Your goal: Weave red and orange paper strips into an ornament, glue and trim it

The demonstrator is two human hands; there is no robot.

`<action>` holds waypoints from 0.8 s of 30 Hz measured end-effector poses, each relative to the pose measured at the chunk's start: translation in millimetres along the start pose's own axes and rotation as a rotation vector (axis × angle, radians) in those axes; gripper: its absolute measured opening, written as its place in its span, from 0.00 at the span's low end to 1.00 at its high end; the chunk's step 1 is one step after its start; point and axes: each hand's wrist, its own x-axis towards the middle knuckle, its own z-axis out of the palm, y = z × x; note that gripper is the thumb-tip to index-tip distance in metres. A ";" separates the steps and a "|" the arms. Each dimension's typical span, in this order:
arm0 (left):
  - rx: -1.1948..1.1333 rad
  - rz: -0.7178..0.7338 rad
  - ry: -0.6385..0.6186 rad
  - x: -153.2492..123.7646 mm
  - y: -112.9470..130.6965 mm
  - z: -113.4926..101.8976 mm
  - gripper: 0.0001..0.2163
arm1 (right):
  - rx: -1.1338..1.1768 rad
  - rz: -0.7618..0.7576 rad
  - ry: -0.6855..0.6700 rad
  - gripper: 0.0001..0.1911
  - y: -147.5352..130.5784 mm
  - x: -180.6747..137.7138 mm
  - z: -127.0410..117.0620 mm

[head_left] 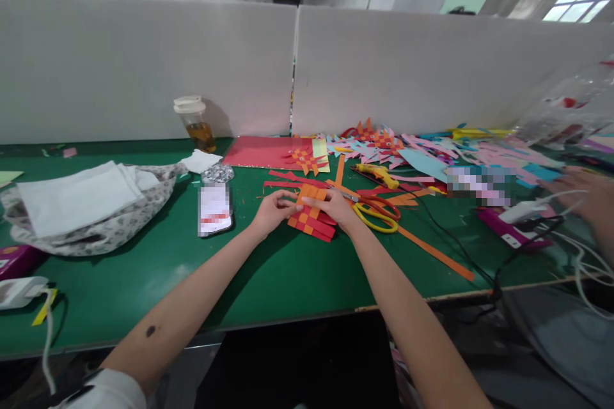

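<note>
Scissors (377,217) with yellow and orange loops lie just beside the right hand (338,207). A yellow tool (381,175) is behind them. Paper scraps (422,148) pile up farther back. A phone (215,208) and a cup (200,133) are to the left. Both arms reach forward. The right hand and left hand (271,212) pinch a red and orange woven paper (314,223) with their fingers, over the green surface (288,287).
</note>
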 end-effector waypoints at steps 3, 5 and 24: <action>0.042 0.045 -0.028 -0.4 -2.2 0.3 0.18 | -0.008 0.015 0.037 0.19 2.1 0.5 -1.9; 0.065 0.097 -0.029 -0.2 -2.7 0.2 0.19 | -0.007 0.021 0.079 0.18 3.1 1.1 -3.3; 0.171 0.251 -0.054 -3.1 2.0 1.3 0.14 | 0.060 0.048 0.105 0.19 5.2 2.3 -5.6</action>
